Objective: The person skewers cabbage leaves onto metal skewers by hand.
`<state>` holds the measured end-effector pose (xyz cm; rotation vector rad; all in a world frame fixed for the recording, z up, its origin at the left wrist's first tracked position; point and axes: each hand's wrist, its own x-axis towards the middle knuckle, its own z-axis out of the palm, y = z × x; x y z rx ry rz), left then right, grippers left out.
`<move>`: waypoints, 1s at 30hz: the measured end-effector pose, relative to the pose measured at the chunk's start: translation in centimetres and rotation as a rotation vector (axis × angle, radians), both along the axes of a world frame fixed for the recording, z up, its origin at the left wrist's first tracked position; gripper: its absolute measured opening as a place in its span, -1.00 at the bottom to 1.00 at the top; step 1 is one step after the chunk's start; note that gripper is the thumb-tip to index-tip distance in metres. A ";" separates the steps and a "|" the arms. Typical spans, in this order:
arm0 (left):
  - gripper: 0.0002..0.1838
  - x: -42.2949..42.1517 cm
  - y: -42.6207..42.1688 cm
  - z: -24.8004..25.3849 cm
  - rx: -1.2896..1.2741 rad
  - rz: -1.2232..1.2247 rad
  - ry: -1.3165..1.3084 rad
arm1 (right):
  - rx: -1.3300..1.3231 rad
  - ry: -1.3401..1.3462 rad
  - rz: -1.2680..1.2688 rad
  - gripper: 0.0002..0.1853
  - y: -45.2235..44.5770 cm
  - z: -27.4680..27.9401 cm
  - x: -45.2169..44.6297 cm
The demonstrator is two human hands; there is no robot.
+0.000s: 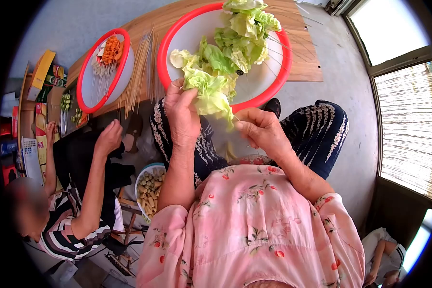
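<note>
My left hand [183,108] is closed on a pale green lettuce leaf [207,93], held over the near rim of a round tray [281,84] with a red edge. My right hand [263,132] pinches a thin skewer [236,118] at the leaf's lower right tip; most of the skewer is hidden by leaf and fingers. More lettuce leaves [245,36] lie piled in the tray, with thin sticks poking out to the right.
Bare skewers [138,72] lie on the wooden table [302,62] beside a smaller red-rimmed tray [84,91] of skewered orange and white pieces. A co-worker [77,230] sits at left, near a bucket [150,187] of tan pieces. Another person [383,257] is at lower right.
</note>
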<state>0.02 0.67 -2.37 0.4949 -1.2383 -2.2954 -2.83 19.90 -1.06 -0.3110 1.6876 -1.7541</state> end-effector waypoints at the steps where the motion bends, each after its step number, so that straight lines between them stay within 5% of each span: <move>1: -0.67 -0.1 0.1 0.1 -0.012 0.022 -0.011 | 0.048 0.293 -0.032 -0.84 0.1 -0.9 0.3; 2: -0.66 -0.2 0.2 0.3 -0.024 0.044 -0.021 | 0.096 0.586 -0.064 -0.82 0.2 -1.4 0.5; 5: -0.63 -0.4 0.6 1.7 0.037 -0.018 -0.024 | 0.165 0.583 -0.038 -0.76 0.5 -0.7 0.4; 8: -0.49 -0.6 0.1 0.3 0.051 -0.168 0.014 | 0.030 0.331 -0.019 -0.77 0.2 -1.4 0.0; 11: -0.40 -0.5 0.3 0.2 0.120 -0.248 0.068 | -0.106 -0.245 -0.022 -0.78 0.1 0.2 -0.3; 14: -0.40 -0.3 0.5 -0.1 0.183 -0.265 0.078 | -0.131 -0.400 -0.032 -0.78 0.2 0.5 -0.8; 30: -0.55 0.4 1.4 -0.3 0.161 -0.165 0.001 | -0.047 -0.380 -0.016 -0.77 -0.6 -0.1 -0.8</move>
